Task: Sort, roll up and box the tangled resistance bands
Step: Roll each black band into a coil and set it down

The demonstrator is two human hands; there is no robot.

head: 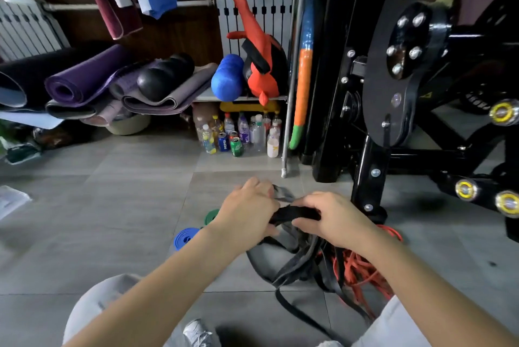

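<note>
Black band (295, 213) is gripped at both ends of a short stretch, so that bit is stretched roughly left to right across the view, long axis pretty much level, well above the grey tiled floor (112, 206). Its left end is wrapped by the curled fingers of the left hand (247, 214), and the right end is pinched between the thumb and curled fingers of the right hand (331, 220). From under the hands, the rest is left hanging down into a tangle of black bands (297, 265) piled on the floor, with loose straps trailed toward the person. Orange bands (362, 268) are heaped just beside that pile on its right, partly mixed in. Two finished rolls are parked on the floor left of the left wrist: a blue roll (185, 237) with its spiral face turned up, and a green roll (211, 216) just behind it, half hidden by the wrist. A black machine frame (370, 172) is stood just behind the right hand.
</note>
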